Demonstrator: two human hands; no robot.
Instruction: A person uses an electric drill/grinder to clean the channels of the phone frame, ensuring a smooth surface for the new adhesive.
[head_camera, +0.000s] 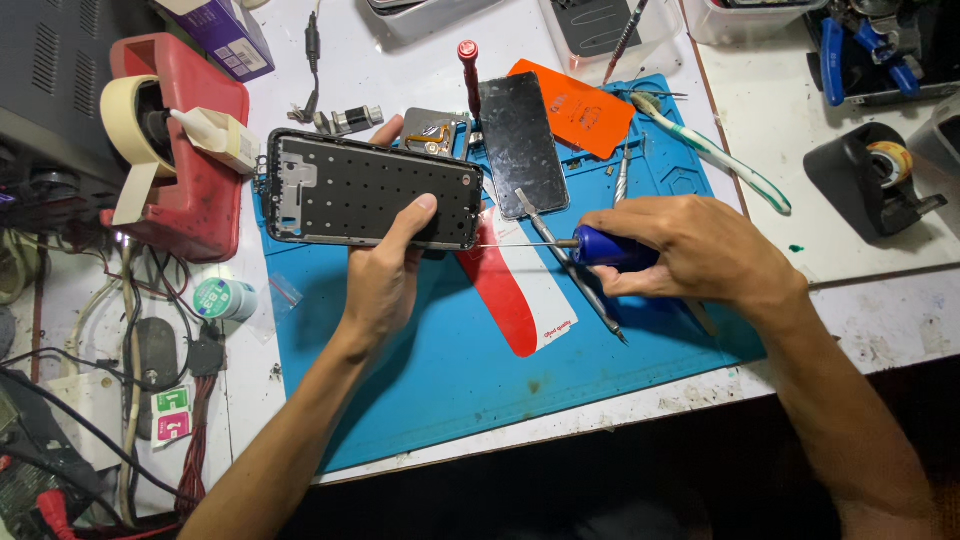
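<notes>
Hands, two of them, work over a blue silicone repair mat (420, 370) on the white table (880, 300). The left hand (385, 275) has its grip closed on one black rectangular phone frame (372, 189), thumb on the near face and fingers hidden behind it, holding it tilted above the mat's far left part. The right hand (705, 250) is wrapped shut around one blue-handled precision screwdriver (610, 247); most of the handle is covered by the fingers, and its thin shaft points left, with the tip at the frame's right end, where contact is hard to make out. On the mat lie one dark glass phone screen (522, 142), one orange plastic card (572, 108), one red and white sticker sheet (520, 290) and one pair of metal tweezers (572, 268). Containers along the table's far edge are cut off. One red tape dispenser (185, 150) stands at the left side, and one black tape dispenser (875, 175) at the right.
</notes>
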